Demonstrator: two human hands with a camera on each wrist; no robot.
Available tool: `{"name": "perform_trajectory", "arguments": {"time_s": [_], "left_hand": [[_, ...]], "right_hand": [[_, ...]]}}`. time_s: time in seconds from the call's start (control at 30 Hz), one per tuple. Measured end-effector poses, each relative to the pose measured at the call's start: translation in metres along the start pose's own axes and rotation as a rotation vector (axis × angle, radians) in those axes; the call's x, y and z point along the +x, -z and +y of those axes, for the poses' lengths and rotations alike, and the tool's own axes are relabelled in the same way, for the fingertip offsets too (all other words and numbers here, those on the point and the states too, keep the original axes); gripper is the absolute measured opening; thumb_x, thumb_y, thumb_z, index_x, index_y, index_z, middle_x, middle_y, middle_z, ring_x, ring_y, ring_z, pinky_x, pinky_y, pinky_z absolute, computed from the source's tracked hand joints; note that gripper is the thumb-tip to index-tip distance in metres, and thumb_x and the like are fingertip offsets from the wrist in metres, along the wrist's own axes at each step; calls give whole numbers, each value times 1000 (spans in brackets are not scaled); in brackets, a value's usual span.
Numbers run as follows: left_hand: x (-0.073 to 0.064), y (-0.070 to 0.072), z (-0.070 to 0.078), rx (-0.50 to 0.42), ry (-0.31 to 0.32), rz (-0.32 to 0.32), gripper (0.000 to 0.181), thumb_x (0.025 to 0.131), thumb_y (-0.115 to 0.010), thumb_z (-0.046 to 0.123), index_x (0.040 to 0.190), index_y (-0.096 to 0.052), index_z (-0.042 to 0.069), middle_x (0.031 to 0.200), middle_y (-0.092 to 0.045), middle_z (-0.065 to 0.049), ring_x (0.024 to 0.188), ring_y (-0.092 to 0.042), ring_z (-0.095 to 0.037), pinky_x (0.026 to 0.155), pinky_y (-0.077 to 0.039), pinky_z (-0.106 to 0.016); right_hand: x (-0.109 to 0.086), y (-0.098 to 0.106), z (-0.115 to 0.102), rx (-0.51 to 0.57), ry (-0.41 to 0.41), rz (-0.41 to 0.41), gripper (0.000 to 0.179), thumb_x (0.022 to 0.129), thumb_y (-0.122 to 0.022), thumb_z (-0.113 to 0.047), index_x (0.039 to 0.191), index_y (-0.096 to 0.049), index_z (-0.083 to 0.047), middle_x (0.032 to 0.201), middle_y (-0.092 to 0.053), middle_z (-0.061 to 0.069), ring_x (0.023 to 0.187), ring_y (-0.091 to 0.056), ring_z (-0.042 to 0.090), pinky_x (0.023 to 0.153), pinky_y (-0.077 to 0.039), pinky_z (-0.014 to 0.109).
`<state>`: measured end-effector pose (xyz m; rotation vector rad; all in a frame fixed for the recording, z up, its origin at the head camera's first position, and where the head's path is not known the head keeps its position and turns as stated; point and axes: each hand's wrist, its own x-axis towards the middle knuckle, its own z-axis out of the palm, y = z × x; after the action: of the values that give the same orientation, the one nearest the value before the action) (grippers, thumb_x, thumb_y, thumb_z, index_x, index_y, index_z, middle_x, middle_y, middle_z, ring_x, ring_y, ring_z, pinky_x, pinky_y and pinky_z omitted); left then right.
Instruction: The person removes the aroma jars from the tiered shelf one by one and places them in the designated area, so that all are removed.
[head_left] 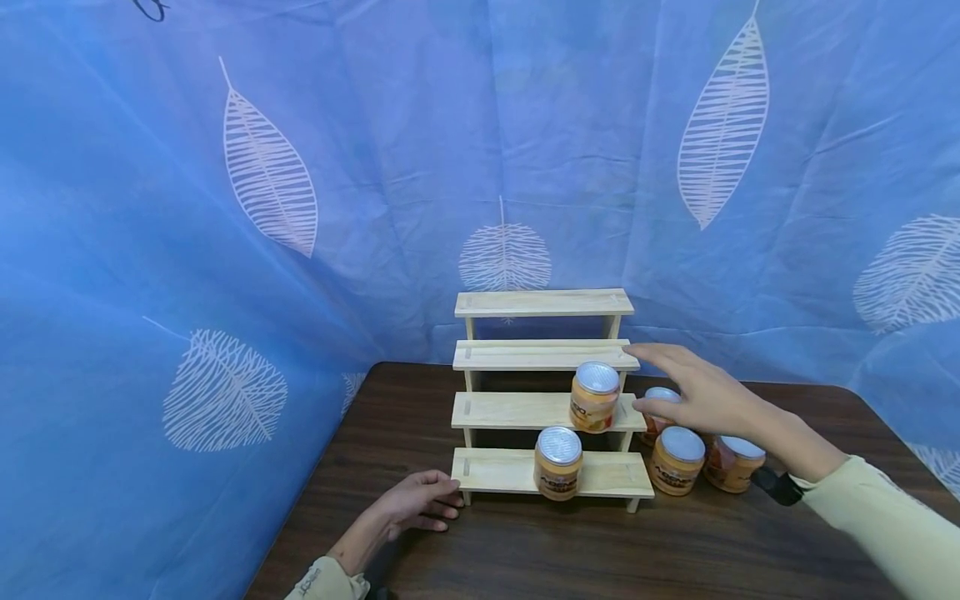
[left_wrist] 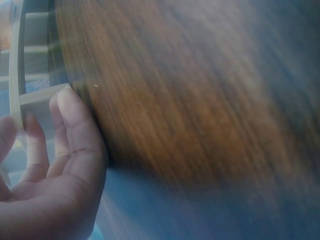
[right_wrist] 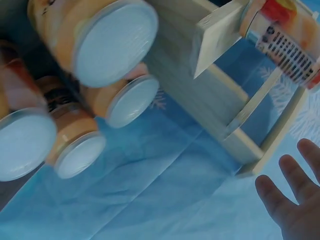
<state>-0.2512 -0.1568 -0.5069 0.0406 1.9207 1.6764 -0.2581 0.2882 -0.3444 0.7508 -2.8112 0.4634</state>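
A pale wooden stepped shelf stands on the dark table. My left hand holds the left end of its lowest step; in the left wrist view the fingers lie against the side panel below the board. One jar with an orange label and silver lid rests on the lowest step, right of centre. A second jar sits one step higher, near the right end. My right hand hovers beside the shelf's right side, its fingers spread and holding nothing, above more jars on the table.
Several similar jars, including one at the right, cluster on the table right of the shelf. A blue cloth with white leaf prints hangs behind and along the left. The two upper steps rise toward it.
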Motion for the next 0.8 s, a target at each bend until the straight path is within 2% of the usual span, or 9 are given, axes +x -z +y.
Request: {"name": "perform_trajectory", "arguments": {"time_s": [0.13, 0.4, 0.57, 0.7, 0.8], "left_hand": [[0, 0, 0, 0, -3, -1, 31, 98, -64, 39, 107, -62, 9, 101, -73, -5, 82, -70, -11, 68, -59, -27], [-2, -1, 3, -2, 7, -3, 29, 98, -64, 38, 105, -62, 10, 100, -73, -5, 81, -69, -11, 67, -59, -26], [-2, -1, 3, 2, 9, -1, 28, 98, -64, 38, 104, -62, 10, 100, -73, -6, 81, -69, -11, 67, -59, -26], [-2, -1, 3, 1, 9, -2, 29, 98, -64, 39, 105, -62, 10, 100, -73, -6, 82, -69, -11, 67, -59, -26], [-2, -1, 3, -1, 9, -4, 30, 98, -64, 39, 106, -62, 10, 101, -73, -5, 82, -69, -11, 67, -59, -26]], "right_hand": [[7, -5, -6, 8, 25, -18, 76, 93, -68, -51, 156, -35, -23, 156, -41, 16, 143, -36, 43, 101, -40, 70], [14, -19, -10, 50, 93, -4, 81, 88, -75, -47, 155, -37, -21, 152, -47, 12, 139, -42, 40, 100, -44, 66], [20, -26, -13, 58, 96, 3, 82, 86, -76, -49, 153, -40, -19, 146, -52, 13, 134, -48, 39, 88, -52, 58], [23, -28, -14, 57, 79, 2, 82, 86, -76, -51, 153, -41, -21, 144, -54, 14, 129, -52, 36, 76, -50, 46], [24, -31, -13, 68, 73, 1, 82, 85, -77, -51, 153, -41, -20, 143, -54, 14, 129, -52, 37, 81, -52, 51]]}}
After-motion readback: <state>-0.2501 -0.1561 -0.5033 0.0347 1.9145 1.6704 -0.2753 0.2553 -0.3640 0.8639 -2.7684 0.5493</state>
